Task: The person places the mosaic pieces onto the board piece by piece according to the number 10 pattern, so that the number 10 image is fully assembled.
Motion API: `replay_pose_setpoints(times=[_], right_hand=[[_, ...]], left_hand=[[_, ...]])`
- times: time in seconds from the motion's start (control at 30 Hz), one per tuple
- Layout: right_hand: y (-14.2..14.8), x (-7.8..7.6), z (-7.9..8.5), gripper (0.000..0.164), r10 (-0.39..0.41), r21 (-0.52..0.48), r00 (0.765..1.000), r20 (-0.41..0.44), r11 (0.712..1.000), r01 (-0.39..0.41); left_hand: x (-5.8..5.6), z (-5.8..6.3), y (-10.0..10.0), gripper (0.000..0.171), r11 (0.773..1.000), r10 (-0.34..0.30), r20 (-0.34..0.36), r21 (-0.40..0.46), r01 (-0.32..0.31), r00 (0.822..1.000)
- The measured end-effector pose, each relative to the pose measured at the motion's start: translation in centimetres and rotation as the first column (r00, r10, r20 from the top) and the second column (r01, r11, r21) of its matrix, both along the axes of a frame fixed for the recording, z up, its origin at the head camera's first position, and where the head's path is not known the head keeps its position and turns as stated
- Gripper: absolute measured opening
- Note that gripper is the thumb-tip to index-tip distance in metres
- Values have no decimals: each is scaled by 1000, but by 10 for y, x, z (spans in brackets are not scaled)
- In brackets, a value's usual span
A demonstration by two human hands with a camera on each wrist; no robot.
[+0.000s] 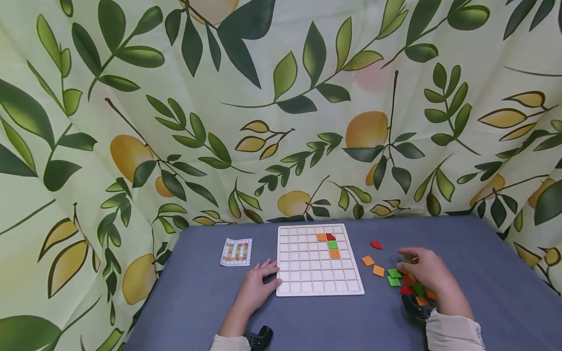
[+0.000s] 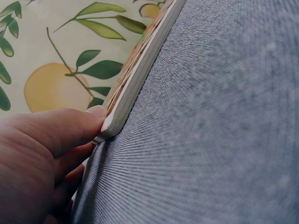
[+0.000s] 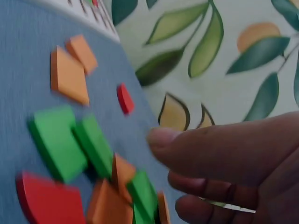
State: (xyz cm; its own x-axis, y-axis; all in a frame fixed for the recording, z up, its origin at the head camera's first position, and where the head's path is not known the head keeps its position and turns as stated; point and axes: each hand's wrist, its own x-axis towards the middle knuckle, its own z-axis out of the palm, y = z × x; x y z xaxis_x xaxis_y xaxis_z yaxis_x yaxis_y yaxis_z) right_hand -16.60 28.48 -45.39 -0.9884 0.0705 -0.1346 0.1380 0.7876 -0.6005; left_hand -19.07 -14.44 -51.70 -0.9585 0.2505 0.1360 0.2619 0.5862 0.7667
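Observation:
A white gridded board (image 1: 303, 287) lies on the table with several coloured tiles in its upper right cells: orange squares (image 1: 335, 254), a green square (image 1: 332, 245) and a red rounded piece (image 1: 331, 237). My left hand (image 1: 256, 287) rests against the board's left edge, with the thumb touching its near corner (image 2: 112, 123). To the right, my right hand (image 1: 428, 268) hovers over a pile of green, orange and red tiles (image 1: 407, 289). Its thumb and fingers (image 3: 210, 144) stand apart, and no tile shows between them in the right wrist view.
A small printed pattern card (image 1: 236, 252) lies left of the board. Two loose orange squares (image 1: 378, 270) and a red rounded piece (image 1: 375, 245) lie between board and pile. Behind the grey-blue table (image 1: 193, 302) hangs a leaf-and-fruit curtain (image 1: 263, 185).

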Motion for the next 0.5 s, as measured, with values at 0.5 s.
replay_pose_setpoints(times=[0.5], right_hand=[[-2,-5,-20,40,103,53,994,33,993,-105]], left_hand=[[-2,1,0,35,1000,5,0,2,-5,1000]])
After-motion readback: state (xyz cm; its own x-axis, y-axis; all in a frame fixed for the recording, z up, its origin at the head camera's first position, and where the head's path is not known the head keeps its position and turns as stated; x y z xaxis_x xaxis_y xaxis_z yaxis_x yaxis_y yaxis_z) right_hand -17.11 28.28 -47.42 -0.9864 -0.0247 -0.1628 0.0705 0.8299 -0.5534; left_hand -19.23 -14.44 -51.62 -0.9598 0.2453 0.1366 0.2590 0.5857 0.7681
